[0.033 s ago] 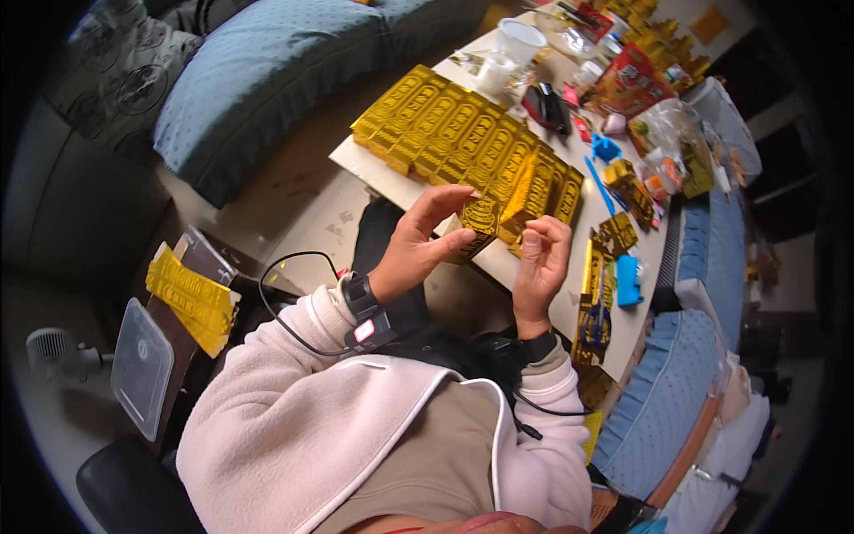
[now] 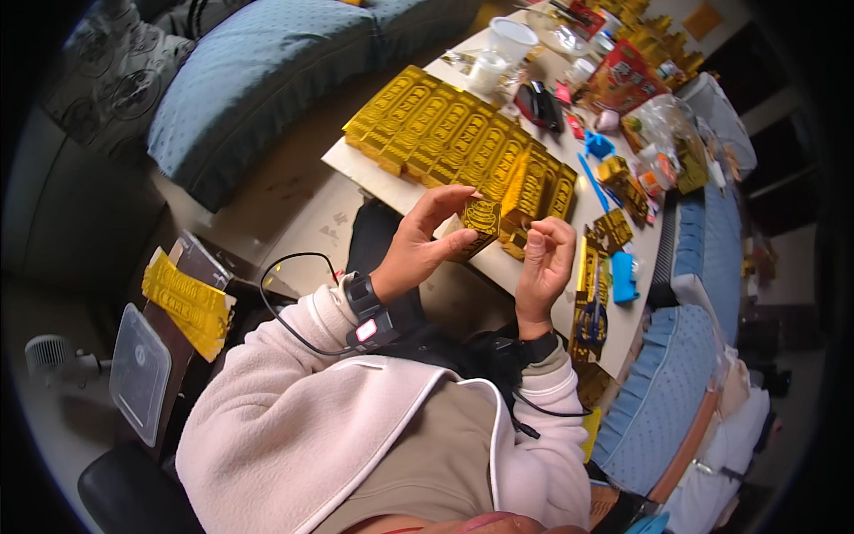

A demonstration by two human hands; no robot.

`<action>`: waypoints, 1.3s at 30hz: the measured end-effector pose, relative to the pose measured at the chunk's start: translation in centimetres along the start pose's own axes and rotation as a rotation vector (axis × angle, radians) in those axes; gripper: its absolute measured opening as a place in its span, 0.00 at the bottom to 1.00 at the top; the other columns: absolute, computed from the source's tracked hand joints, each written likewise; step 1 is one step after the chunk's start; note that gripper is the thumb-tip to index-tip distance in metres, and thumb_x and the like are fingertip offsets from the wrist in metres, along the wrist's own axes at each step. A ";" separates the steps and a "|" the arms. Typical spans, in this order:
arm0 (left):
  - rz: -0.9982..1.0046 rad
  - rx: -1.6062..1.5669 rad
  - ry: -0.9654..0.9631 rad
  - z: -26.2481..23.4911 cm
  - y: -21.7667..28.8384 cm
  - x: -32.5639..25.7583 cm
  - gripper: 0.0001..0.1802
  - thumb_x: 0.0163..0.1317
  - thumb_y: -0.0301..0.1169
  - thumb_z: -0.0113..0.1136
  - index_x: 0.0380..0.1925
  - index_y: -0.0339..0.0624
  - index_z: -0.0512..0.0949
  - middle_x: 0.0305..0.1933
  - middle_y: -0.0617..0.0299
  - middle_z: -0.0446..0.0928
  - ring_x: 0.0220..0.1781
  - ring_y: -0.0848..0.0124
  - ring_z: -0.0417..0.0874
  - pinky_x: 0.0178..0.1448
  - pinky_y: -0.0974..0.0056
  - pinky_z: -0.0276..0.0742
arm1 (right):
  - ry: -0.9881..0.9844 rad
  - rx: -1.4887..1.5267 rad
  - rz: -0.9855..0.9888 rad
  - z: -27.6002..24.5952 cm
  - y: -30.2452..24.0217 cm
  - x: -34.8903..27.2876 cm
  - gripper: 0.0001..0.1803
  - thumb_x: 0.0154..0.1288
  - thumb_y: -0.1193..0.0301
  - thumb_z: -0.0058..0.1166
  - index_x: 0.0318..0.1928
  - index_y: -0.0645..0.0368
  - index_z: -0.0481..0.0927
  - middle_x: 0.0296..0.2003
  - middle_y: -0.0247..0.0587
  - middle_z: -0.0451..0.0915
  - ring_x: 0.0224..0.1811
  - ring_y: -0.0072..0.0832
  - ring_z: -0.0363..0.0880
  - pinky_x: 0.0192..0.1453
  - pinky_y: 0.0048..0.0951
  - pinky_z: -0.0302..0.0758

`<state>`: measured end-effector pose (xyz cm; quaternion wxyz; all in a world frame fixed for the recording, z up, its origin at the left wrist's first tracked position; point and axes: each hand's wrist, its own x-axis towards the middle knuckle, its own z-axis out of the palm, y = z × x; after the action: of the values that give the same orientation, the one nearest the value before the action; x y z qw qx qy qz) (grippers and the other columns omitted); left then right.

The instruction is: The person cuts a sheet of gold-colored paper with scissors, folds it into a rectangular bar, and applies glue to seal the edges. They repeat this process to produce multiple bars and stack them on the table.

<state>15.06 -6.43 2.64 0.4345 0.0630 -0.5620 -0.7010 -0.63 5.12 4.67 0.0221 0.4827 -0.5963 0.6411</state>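
Note:
Between the thumb and fingers of my left hand (image 2: 423,238) is a small gold box (image 2: 481,219) with dark printing, held up with its square end showing. It is over the table's near edge. Just right of it, my right hand (image 2: 544,262) is closed, thumb pressed to curled fingers; whatever they may pinch is too small to make out. Behind both hands, a row of long gold boxes (image 2: 445,125) lies side by side on the white table (image 2: 356,166). A brighter yellow-gold box (image 2: 527,191) stands tilted at the row's right part, close beyond my right fingers.
Right of the row lie a blue stick (image 2: 595,182), a blue block-like thing (image 2: 624,277) and flat gold cartons (image 2: 589,298). Farther back are a clear plastic cup (image 2: 512,37), a red bag (image 2: 625,78) and clutter. Gold carton sheets (image 2: 187,303) rest at left. A cable (image 2: 264,285) loops by my left wrist.
The whole view has shifted slightly, so the table and its boxes appear a little farther left. Both hands keep the same pose, and the box remains in my left hand.

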 end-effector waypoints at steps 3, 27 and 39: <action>0.010 -0.028 -0.039 2.4 -1.5 1.0 0.30 0.67 0.25 0.70 0.67 0.39 0.71 0.66 0.59 0.76 0.68 0.71 0.75 0.75 0.63 0.66 | 0.060 -0.154 -0.134 -2.6 -0.2 0.8 0.08 0.77 0.68 0.58 0.48 0.59 0.79 0.45 0.40 0.77 0.46 0.30 0.76 0.49 0.28 0.73; 0.104 0.267 -0.131 4.0 -4.3 1.3 0.22 0.69 0.28 0.66 0.62 0.40 0.79 0.67 0.55 0.76 0.73 0.62 0.73 0.77 0.58 0.65 | -0.057 -0.176 -0.197 -3.1 1.9 -1.9 0.12 0.81 0.64 0.52 0.53 0.60 0.76 0.45 0.44 0.82 0.48 0.42 0.80 0.56 0.39 0.77; 0.079 0.253 -0.109 4.3 -3.9 0.9 0.20 0.71 0.31 0.65 0.61 0.40 0.80 0.66 0.54 0.77 0.72 0.61 0.74 0.76 0.58 0.66 | -0.010 -0.043 -0.120 -2.8 2.5 -3.2 0.16 0.82 0.62 0.49 0.56 0.62 0.73 0.49 0.47 0.80 0.50 0.38 0.80 0.57 0.37 0.78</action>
<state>9.91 -3.90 1.22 0.4193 0.0569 -0.6708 -0.6091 -2.08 8.34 1.21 0.0680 0.5202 -0.5799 0.6233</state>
